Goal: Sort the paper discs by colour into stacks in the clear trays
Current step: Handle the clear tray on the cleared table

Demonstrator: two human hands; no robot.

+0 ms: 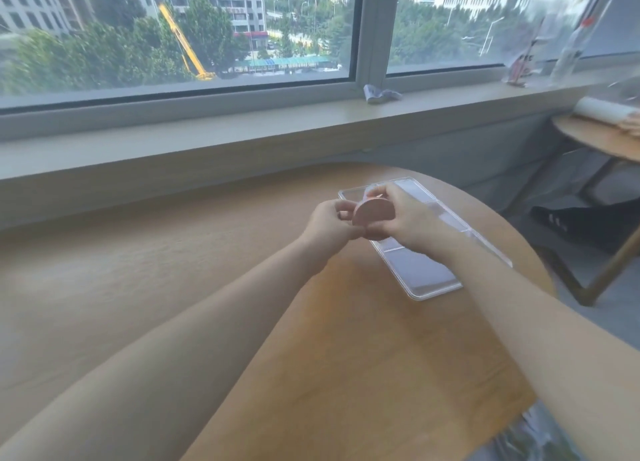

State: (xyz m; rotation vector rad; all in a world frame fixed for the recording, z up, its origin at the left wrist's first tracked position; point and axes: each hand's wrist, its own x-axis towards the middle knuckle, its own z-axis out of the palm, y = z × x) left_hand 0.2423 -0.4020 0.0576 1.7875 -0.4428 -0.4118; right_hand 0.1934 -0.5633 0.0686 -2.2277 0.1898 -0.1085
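Note:
A stack of pink paper discs (pixel 372 215) is held tilted above the near-left edge of a clear tray (pixel 424 273) with several compartments. My left hand (pixel 330 223) pinches the stack's left and lower edge. My right hand (pixel 407 215) grips the stack from the right, thumb under it and fingers curled over its top. The tray lies on the round wooden table (pixel 242 287), running from far left to near right; my right hand and forearm hide its middle. The visible compartments look bare.
A window sill (pixel 207 138) runs behind the table with a crumpled wrapper (pixel 381 93) on it. A second small table (pixel 606 138) stands at the far right, with a dark chair (pixel 588 218) below it.

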